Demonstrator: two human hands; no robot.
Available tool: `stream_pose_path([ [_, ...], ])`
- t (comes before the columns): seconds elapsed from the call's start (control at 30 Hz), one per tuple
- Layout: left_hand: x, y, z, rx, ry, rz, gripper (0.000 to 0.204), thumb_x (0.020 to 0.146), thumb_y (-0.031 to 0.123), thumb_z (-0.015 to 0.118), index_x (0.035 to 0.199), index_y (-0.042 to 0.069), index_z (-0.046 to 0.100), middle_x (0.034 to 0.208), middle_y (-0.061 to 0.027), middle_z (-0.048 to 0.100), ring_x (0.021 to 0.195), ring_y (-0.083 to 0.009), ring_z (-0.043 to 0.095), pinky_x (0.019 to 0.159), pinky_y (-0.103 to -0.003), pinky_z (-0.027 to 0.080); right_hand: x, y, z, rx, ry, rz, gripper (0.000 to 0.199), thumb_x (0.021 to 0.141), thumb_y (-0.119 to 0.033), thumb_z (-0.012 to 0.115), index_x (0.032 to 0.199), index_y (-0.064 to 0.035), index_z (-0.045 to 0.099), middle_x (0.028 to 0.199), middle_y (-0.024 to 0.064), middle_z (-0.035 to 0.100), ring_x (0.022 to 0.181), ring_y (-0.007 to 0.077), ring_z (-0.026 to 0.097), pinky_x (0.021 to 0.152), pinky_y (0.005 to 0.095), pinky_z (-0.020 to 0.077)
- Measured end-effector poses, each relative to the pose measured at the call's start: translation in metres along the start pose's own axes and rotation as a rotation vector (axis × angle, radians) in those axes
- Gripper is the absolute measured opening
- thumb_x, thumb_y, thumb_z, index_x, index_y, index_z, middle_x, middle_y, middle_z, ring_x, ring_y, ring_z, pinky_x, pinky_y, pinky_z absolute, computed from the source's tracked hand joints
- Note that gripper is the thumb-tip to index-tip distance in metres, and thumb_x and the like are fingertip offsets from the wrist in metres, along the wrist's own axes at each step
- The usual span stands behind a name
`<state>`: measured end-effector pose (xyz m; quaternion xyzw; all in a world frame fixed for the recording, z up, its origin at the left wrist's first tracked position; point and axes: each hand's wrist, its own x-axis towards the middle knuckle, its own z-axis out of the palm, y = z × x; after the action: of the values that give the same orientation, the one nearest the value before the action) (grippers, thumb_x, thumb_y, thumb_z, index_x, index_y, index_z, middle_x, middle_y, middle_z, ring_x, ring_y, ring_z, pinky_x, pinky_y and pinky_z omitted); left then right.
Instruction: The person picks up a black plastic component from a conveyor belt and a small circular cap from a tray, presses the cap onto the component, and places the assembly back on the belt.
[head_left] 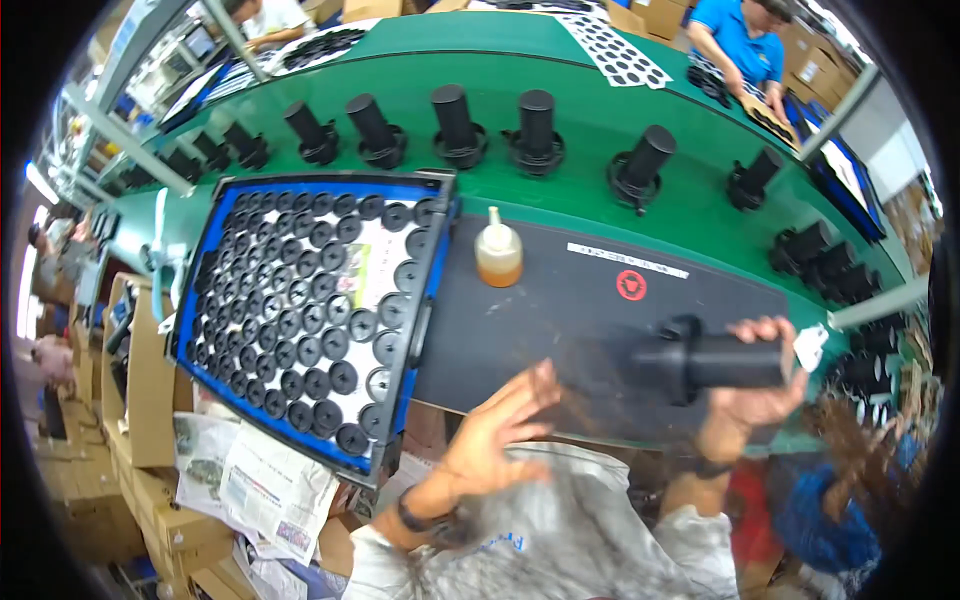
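My right hand (755, 395) is wrapped round the narrower end of a black plastic cylinder with a flange (725, 360). The cylinder lies roughly level above the dark work mat (530, 330), and its wide left end is smeared by motion. Just left of that end is my left hand (505, 425), fingers apart, with nothing visible in it. A squeeze bottle of amber liquid (498, 255) with a pointed nozzle stands on the mat beyond my hands. To the left, a blue-lined tray (425, 290) holds many round black discs in rows.
Several similar black cylinders (456, 125) stand along the green conveyor belt (590, 110) behind the mat. A crumpled white tissue (810, 347) sits beyond my right hand. Newspaper (265, 480) and cardboard boxes (185, 510) are at lower left. A co-worker in blue (735, 45) works across the belt.
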<state>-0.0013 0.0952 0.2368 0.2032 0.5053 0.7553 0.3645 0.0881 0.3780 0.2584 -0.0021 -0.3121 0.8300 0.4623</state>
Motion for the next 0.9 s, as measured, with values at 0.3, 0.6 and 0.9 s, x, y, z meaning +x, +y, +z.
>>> stream_pose_path([
  [0.3,0.034,0.087,-0.168,1.284,0.344,0.153,0.053,0.065,0.011,0.075,0.114,-0.001,0.058,0.108,-0.0192,0.062,0.097,-0.0309,0.061,0.079,-0.038,0.051,0.007,0.018,-0.068,-0.697,-0.296,0.041,0.043,0.083,-0.035,0.048,0.104,0.0031,0.05,0.089,0.016,0.055,0.081,0.0273,0.058,0.082,0.042,0.0471],
  [0.6,0.051,0.057,-0.193,1.483,0.213,-0.167,0.075,0.06,0.007,0.076,0.128,-0.001,0.047,0.113,-0.0208,0.058,0.101,-0.0349,0.06,0.087,-0.04,0.05,0.167,-0.015,-0.13,-0.923,0.046,-0.541,0.033,0.084,-0.022,0.046,0.1,0.0042,0.057,0.096,0.0188,0.061,0.086,0.0316,0.063,0.08,0.0443,0.0521],
  [0.9,0.071,0.037,-0.179,1.499,0.281,-0.074,0.073,0.058,0.005,0.074,0.125,-0.004,0.048,0.09,-0.0168,0.062,0.084,-0.03,0.061,0.08,-0.036,0.05,0.269,-0.043,-0.221,-1.455,0.412,-0.629,0.028,0.082,-0.01,0.048,0.103,0.0047,0.058,0.092,0.0155,0.063,0.087,0.0244,0.061,0.08,0.0341,0.0472],
])
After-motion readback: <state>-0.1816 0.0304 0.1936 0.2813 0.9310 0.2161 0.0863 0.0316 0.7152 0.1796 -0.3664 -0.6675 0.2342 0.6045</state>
